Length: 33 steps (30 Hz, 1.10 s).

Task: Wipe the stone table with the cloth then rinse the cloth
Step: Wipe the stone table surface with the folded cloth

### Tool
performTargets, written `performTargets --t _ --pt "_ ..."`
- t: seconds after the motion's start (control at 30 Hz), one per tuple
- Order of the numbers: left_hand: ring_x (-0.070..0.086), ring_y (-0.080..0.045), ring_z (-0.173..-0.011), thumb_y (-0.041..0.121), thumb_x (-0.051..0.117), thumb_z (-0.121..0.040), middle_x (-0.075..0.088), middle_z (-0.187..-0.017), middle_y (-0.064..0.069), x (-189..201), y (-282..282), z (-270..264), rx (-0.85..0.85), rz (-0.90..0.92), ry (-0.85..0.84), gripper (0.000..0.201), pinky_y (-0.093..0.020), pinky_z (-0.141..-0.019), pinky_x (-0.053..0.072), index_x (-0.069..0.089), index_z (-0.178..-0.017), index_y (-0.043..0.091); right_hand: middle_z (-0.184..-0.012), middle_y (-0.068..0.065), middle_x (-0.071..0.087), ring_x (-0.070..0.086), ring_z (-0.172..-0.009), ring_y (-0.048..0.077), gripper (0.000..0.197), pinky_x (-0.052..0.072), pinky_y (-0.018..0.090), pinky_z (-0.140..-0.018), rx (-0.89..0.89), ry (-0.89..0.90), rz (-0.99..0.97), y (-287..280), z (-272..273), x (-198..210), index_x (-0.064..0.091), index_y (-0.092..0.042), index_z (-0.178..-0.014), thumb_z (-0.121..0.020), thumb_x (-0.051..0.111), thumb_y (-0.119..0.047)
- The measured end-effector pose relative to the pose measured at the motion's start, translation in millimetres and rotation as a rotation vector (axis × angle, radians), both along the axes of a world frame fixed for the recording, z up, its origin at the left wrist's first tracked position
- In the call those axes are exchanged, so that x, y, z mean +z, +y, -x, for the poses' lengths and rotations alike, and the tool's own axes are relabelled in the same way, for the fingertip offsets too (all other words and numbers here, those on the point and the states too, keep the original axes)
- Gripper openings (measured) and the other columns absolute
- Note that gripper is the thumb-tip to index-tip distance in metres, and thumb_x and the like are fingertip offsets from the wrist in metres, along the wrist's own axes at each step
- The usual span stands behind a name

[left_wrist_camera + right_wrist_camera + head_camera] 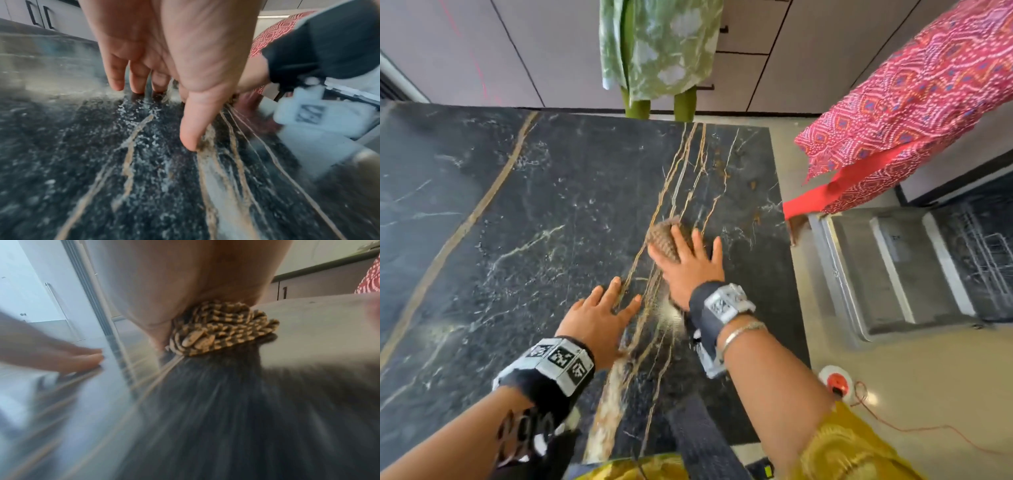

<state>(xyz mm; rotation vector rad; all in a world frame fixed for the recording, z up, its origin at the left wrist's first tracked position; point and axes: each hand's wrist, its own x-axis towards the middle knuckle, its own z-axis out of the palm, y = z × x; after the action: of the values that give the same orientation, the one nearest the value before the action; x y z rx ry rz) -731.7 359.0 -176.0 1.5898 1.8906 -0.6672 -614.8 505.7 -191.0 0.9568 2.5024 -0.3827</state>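
Note:
The black stone table (517,205) with gold and white veins fills the head view. A brown checked cloth (664,236) lies bunched on it right of centre. My right hand (690,257) presses down on the cloth with straight, spread fingers. In the right wrist view the cloth (222,327) is squashed under my palm (195,280), and the stone below is motion-blurred. My left hand (606,308) rests flat on the table just left of and nearer than the right, fingers spread. The left wrist view shows its fingertips (137,84) touching the stone (102,178), holding nothing.
A person in a red patterned garment (911,102) stands right of the table, a hand (796,226) at its right edge. Another in green (657,48) stands at the far edge. An open dishwasher door (893,267) lies low on the right. A red-and-white corded object (837,380) sits on the floor.

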Motion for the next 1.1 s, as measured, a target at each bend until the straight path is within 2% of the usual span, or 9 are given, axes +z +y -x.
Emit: performTargets --t 0.13,0.23,0.33,0.43,0.5,0.6,0.77,0.9,1.1 --pt "0.003 -0.033 -0.145 0.045 0.048 -0.090 -0.020 -0.156 -0.008 1.8 1.0 -1.5 0.055 0.037 0.009 0.082 -0.044 -0.117 0.019 -0.014 -0.144 0.040 -0.158 -0.007 -0.016 -0.023 -0.138 0.046 0.058 -0.018 0.076 -0.095 -0.195 -0.021 -0.003 77.3 -13.1 2.7 -0.004 -0.061 -0.136 -0.097 0.032 -0.038" --pt "0.003 -0.031 -0.145 0.028 0.042 -0.090 -0.018 -0.156 -0.006 6.4 7.8 -2.8 0.076 0.066 0.003 0.077 -0.043 -0.117 0.018 -0.011 -0.144 0.042 -0.157 -0.009 -0.018 -0.017 -0.140 0.046 0.056 -0.007 0.074 -0.102 -0.350 -0.062 0.028 119.0 -56.5 6.2 -0.004 -0.064 -0.134 -0.097 0.032 -0.042" --pt "0.004 -0.031 -0.145 0.030 0.044 -0.089 -0.016 -0.157 -0.006 10.6 13.1 -4.2 0.094 0.101 -0.001 0.078 -0.042 -0.117 0.019 -0.010 -0.145 0.041 -0.157 -0.006 -0.020 -0.006 -0.143 0.042 0.057 0.009 0.066 -0.110 -0.462 -0.033 0.029 119.1 -96.0 4.2 -0.001 -0.062 -0.137 -0.097 0.034 -0.042" --pt "0.007 -0.032 -0.145 0.041 0.047 -0.090 -0.014 -0.157 -0.007 11.4 19.3 -7.4 0.129 0.121 -0.012 0.077 -0.041 -0.117 0.021 -0.006 -0.146 0.042 -0.156 0.000 -0.024 -0.004 -0.142 0.044 0.060 0.013 0.064 -0.110 -0.542 -0.012 0.032 81.4 -103.8 -3.2 -0.001 -0.053 -0.142 -0.096 0.036 -0.041" --pt "0.008 -0.034 -0.144 0.045 0.047 -0.090 -0.012 -0.157 -0.008 11.8 23.4 -11.5 0.150 0.129 -0.016 0.075 -0.041 -0.116 0.023 -0.003 -0.146 0.041 -0.155 0.008 -0.025 -0.007 -0.139 0.051 0.065 0.008 0.066 -0.110 -0.475 -0.039 0.028 47.6 -88.8 -1.2 -0.004 -0.046 -0.145 -0.095 0.037 -0.045" --pt "0.006 -0.035 -0.144 0.048 0.049 -0.088 -0.014 -0.157 -0.009 13.5 25.4 -16.5 0.192 0.147 -0.024 0.078 -0.041 -0.115 0.022 -0.002 -0.147 0.039 -0.154 0.010 -0.026 -0.016 -0.136 0.054 0.065 -0.005 0.066 -0.109 -0.195 0.020 0.112 4.5 -46.0 0.4 -0.004 -0.042 -0.145 -0.095 0.037 -0.044" --pt "0.010 -0.034 -0.144 0.043 0.047 -0.089 -0.016 -0.156 -0.007 18.8 26.6 -17.0 0.221 0.164 -0.028 0.077 -0.040 -0.114 0.024 -0.006 -0.145 0.042 -0.158 -0.001 -0.018 -0.014 -0.138 0.050 0.059 -0.008 0.064 -0.110 0.085 0.096 0.070 40.8 19.2 -6.8 0.007 -0.050 -0.144 -0.095 0.037 -0.033" --pt "0.014 -0.034 -0.143 0.037 0.043 -0.093 -0.016 -0.157 -0.005 18.9 29.6 -14.9 0.269 0.175 -0.057 0.069 -0.040 -0.113 0.028 -0.002 -0.144 0.045 -0.157 -0.006 -0.018 -0.020 -0.137 0.050 0.058 -0.019 0.072 -0.097 -0.037 0.049 0.011 111.4 38.8 -7.2 0.003 -0.058 -0.139 -0.095 0.034 -0.037" --pt "0.014 -0.034 -0.143 0.031 0.039 -0.093 -0.015 -0.157 -0.002 15.6 27.4 -11.5 0.312 0.162 -0.093 0.065 -0.041 -0.114 0.028 0.002 -0.143 0.049 -0.157 -0.004 -0.020 -0.018 -0.140 0.043 0.055 -0.008 0.074 -0.103 -0.338 -0.021 0.011 188.4 -23.9 -0.5 -0.001 -0.058 -0.139 -0.096 0.031 -0.045"
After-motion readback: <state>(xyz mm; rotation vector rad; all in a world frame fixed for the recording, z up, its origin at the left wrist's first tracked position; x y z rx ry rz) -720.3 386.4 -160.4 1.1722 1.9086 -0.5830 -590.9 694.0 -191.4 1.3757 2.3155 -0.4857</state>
